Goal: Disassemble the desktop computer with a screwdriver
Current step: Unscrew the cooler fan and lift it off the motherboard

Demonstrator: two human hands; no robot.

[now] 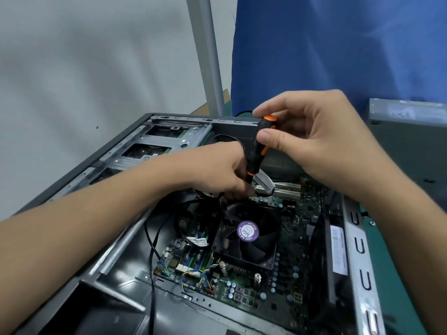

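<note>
An open desktop computer case [72, 189] lies on its side, showing the green motherboard [285, 281]. A black cooler fan [246, 238] with a purple sticker sits in the middle of it. My right hand [312, 139] pinches the top of a black and orange screwdriver [258, 146] between thumb and fingers. The screwdriver stands nearly upright over the far edge of the fan. My left hand [217, 170] is curled around its lower end, just above the board. The tip and the screw under it are hidden by my left hand.
Black cables [151, 243] run over the left of the board. An empty metal drive cage [154, 141] fills the case's far left. A grey metal box [408, 141] stands at the right on a green mat [396, 274]. A blue cloth [338, 44] and a grey post [208, 54] are behind.
</note>
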